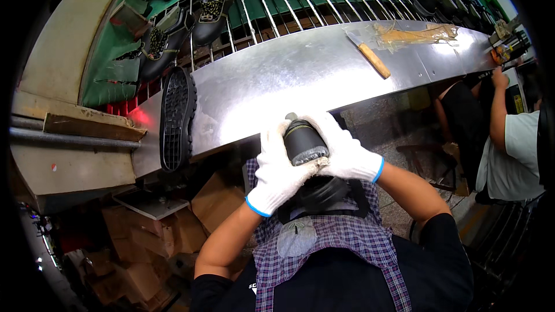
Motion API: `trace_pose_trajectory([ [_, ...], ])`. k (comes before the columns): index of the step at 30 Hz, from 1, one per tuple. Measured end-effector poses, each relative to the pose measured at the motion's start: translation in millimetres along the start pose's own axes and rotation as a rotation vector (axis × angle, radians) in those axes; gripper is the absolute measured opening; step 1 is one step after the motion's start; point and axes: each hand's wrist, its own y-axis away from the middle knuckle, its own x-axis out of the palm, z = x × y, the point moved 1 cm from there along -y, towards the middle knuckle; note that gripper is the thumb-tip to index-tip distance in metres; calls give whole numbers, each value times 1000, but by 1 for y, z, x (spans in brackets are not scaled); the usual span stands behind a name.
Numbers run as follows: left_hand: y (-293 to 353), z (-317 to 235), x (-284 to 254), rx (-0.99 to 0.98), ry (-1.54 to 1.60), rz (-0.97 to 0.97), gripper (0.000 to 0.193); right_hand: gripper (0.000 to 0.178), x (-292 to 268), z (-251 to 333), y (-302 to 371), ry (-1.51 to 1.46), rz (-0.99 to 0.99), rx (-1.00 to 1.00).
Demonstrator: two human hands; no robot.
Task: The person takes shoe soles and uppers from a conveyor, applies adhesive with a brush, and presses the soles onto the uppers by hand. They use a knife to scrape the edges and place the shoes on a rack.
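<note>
Black shoe (304,141) — yellow stitching (298,126), greyish lower edge (310,156); gloved hands (276,166) around it

Through the head view I saw the left hand (276,167) and right hand (348,155), both white-gloved, holding a dark shoe (303,142) between them. On the steel bench (277,75) lay a black sole (177,120) and, farther right, a wooden-handled knife (373,59).

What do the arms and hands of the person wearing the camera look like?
The left hand and right hand wear matching white gloves, each with a bright blue edge at the wrist. Near the thumb tips the white looks a bit grubby. The forearms are bare, and the short sleeves are black.
</note>
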Motion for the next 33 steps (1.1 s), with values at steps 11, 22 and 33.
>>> trace_pose_trajectory([
  [11,9,-14,8,229,-37,-142,97,97,-18,14,19,-17,-117,-126],
  [22,-59,-130,-101,598,184,-616,106,139,-66,114,-14,71,-855,-832],
  [33,-88,-121,-168,689,-682,-236,104,101,-84,57,-122,-1458,-329,-827],
])
